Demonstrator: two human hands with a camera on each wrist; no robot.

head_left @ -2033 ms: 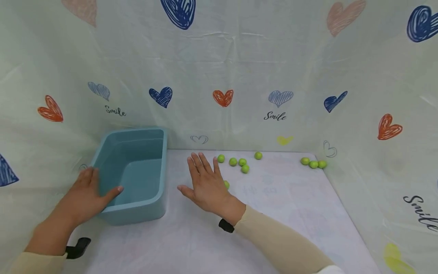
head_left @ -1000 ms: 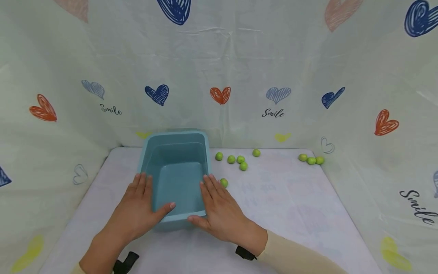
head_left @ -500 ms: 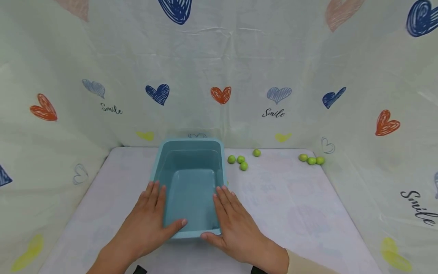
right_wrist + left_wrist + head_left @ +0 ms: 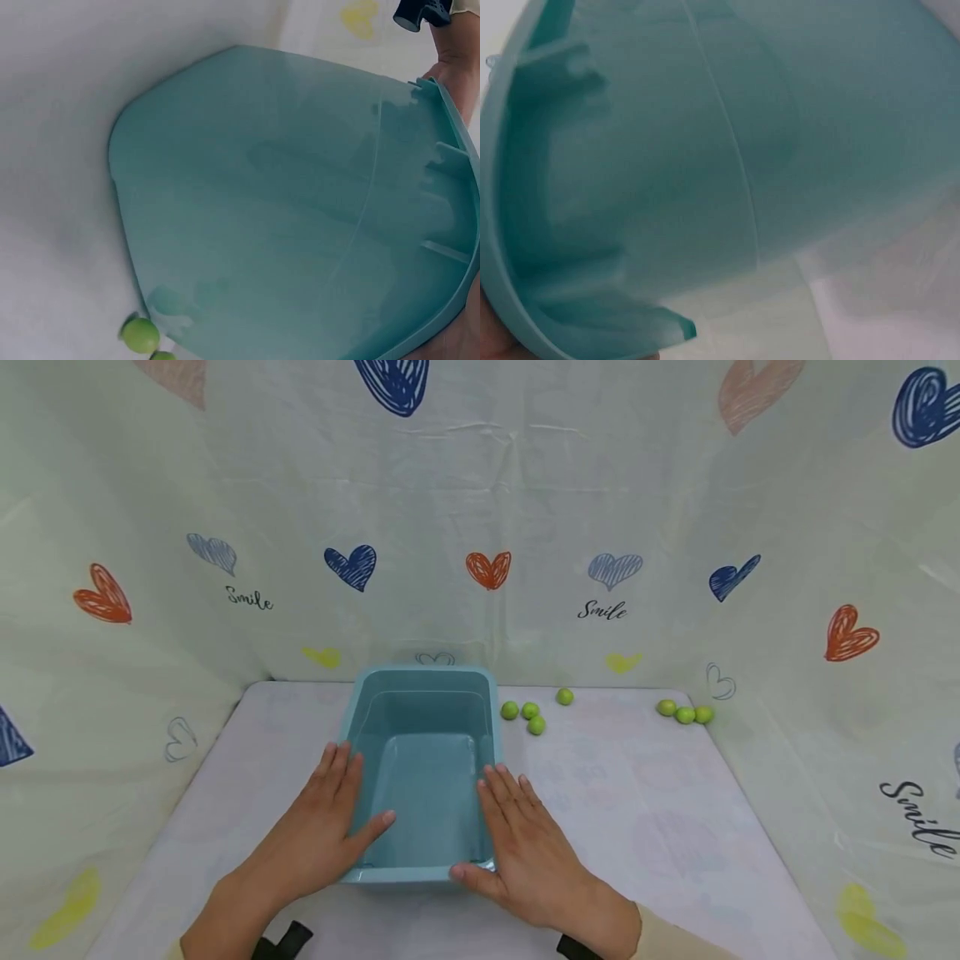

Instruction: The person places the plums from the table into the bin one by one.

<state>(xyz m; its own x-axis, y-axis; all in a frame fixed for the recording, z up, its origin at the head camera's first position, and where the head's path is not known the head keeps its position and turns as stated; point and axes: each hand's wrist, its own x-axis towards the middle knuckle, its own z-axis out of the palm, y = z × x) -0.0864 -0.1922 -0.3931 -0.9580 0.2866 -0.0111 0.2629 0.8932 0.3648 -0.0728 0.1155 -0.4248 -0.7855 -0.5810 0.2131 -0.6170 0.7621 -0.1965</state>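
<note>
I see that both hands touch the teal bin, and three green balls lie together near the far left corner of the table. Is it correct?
Not fully: the three green balls lie together near the far right corner of the table, as the head view shows. The left hand and right hand do both touch the teal bin.

The blue bin [image 4: 427, 714] is shifting from the counter's [image 4: 637, 827] left edge toward the middle of its far edge, the left-hand grip [image 4: 315, 831] travelling along. The right-hand grip [image 4: 531, 852] is now touching the bin's right rim, and two of the green balls [image 4: 536, 726] are disappearing behind the bin in the head view.
</note>
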